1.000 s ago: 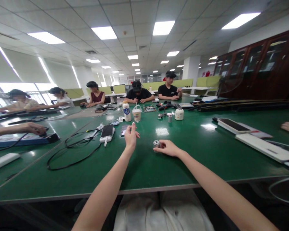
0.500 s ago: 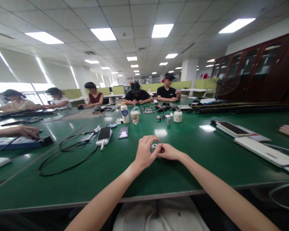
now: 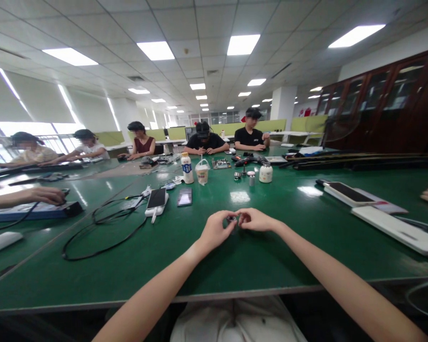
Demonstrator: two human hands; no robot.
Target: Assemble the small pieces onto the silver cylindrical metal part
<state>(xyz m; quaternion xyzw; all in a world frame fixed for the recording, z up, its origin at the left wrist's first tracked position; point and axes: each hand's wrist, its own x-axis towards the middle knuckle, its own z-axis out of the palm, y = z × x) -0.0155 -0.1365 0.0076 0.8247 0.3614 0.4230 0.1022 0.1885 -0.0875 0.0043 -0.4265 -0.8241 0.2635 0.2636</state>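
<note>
My left hand (image 3: 217, 227) is closed around a small round metal part (image 3: 231, 219), pale at the rim and dark in the middle. It holds the part just over the green table, between thumb and curled fingers. Close by on the right, my right hand (image 3: 258, 220) has its fingers bent inward, their tips almost meeting the left fingertips. Whether anything tiny sits in that pinch is too small to make out. Beyond both hands stand a small grey cylinder (image 3: 251, 180) and a silver metal piece (image 3: 237, 176).
A phone (image 3: 157, 198) on a white power bank, a dark card-like object (image 3: 184, 197) and a black cable (image 3: 105, 259) lie left. A milk bottle (image 3: 187, 168), drink cup (image 3: 202, 173) and white jar (image 3: 266, 173) stand ahead. At right rests a long white device (image 3: 395, 229). Co-workers sit around the table.
My right hand has drawn slightly right, off the round part, and its fingers have loosened a little. My left fingers have dipped lower around the part. The view has shifted slightly.
</note>
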